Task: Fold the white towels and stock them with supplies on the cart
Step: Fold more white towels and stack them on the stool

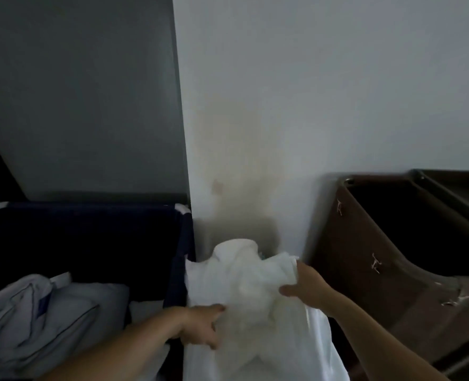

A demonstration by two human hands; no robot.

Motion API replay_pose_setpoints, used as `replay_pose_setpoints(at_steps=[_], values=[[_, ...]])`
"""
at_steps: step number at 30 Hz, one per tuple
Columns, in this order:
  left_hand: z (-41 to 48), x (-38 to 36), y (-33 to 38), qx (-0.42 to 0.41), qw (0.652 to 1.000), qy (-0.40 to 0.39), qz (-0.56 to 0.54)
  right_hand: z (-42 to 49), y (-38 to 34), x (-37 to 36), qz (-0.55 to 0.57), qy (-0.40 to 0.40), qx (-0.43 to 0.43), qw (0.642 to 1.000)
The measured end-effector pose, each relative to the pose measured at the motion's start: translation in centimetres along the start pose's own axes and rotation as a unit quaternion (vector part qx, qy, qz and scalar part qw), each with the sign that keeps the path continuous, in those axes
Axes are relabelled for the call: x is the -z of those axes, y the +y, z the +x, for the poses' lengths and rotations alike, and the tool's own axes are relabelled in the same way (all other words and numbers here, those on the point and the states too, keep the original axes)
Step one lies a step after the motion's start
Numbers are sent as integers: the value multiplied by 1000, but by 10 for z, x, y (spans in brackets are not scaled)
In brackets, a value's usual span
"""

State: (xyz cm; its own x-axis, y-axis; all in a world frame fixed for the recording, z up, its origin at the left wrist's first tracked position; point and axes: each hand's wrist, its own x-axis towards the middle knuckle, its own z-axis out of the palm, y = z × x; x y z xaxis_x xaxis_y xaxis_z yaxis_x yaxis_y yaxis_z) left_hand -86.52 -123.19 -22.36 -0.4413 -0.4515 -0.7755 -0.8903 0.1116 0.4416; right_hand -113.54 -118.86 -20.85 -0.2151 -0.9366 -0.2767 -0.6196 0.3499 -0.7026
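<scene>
Your left hand (203, 327) and right hand (302, 281) both grip the crumpled white cloth towel (244, 273) bunched between them, its length running away from you, with the dark brown plastic cart (387, 243) just right of your right hand.

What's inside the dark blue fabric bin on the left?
Crumpled pale bedding with dark piping lies in the dark blue fabric bin. Whatever lies beneath is covered; the bin's back is too dark.

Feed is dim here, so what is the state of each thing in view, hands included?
white towel: bunched, unfolded, held by both hands
left hand: grips the towel's near left edge
right hand: grips the towel's right side
blue bin: open, rumpled pale linen inside
brown bin: open, interior too dark to read
</scene>
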Motion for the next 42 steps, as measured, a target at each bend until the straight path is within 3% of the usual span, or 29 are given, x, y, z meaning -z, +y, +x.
replay_pose_setpoints(at_steps=[1, 3, 6, 8, 11, 13, 16, 20, 23, 27, 32, 36, 39, 42], values=[[0, 1, 3, 25, 999, -29, 23, 2, 1, 8, 14, 5, 14, 1000], [-3, 7, 16, 34, 997, -16, 74, 4, -8, 26, 60, 9, 48, 997], [-20, 30, 46, -20, 979, 130, 156, -1, -34, 51, 144, -12, 115, 983], [-38, 43, 71, -120, 956, 254, 89, -6, -55, 67, 170, -28, 176, 969], [-66, 54, 107, -300, 899, 286, -137, -14, -83, 88, 169, -57, 261, 949], [-78, 59, 122, -321, 869, 300, -225, -19, -92, 99, 173, -73, 282, 941], [-89, 60, 134, -303, 854, 380, -188, -22, -92, 102, 121, -39, 304, 944], [-92, 54, 131, -299, 864, 384, -127, -25, -86, 98, 114, -15, 279, 953], [-93, 54, 123, -300, 850, 413, -131, -28, -75, 94, 184, -53, 248, 950], [-90, 52, 115, -321, 842, 409, -145, -29, -72, 87, 299, 3, 238, 924], [-70, 44, 114, -331, 835, 424, -115, -28, -81, 66, 247, 20, 258, 934], [-45, 28, 97, -297, 829, 463, -101, -17, -51, 41, 176, 86, 202, 960], [-25, 13, 80, -275, 843, 455, -81, -6, -18, 16, 90, 9, 135, 987], [-8, -2, 56, -226, 888, 397, -62, 0, 7, -13, 52, -80, 50, 994]])
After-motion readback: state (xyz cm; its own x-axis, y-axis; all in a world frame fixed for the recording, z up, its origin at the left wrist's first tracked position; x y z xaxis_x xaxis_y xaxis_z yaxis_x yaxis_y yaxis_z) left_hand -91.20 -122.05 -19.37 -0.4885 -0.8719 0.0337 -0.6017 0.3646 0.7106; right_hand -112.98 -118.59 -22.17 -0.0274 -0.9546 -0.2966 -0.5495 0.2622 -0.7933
